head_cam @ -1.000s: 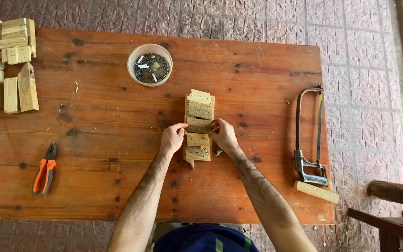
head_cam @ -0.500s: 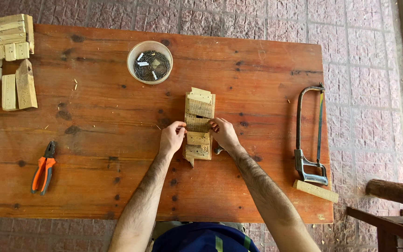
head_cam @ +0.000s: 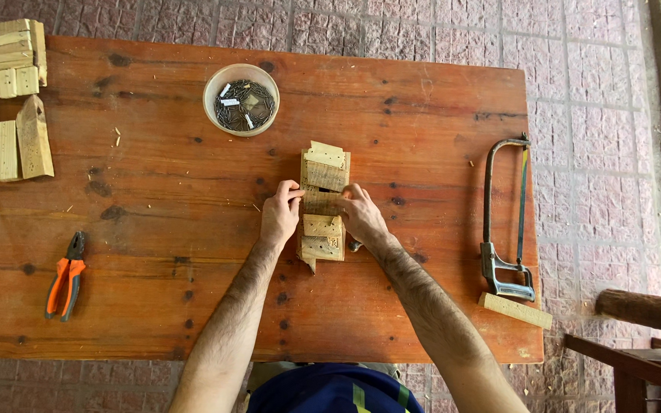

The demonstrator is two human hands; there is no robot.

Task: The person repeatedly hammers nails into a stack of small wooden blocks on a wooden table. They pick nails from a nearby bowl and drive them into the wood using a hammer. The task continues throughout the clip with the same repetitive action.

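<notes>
Wooden pieces make a small stacked block (head_cam: 323,203) at the middle of the table (head_cam: 422,115). The left hand (head_cam: 280,216) presses its left side with curled fingers, and the right hand (head_cam: 360,217) grips its right side, so both hands hold one middle piece. Behind the block stands a bowl (head_cam: 241,99) of nails. Pliers (head_cam: 66,277) lie far left, a hacksaw (head_cam: 505,222) far right, and cut wood (head_cam: 5,92) at the left corner.
</notes>
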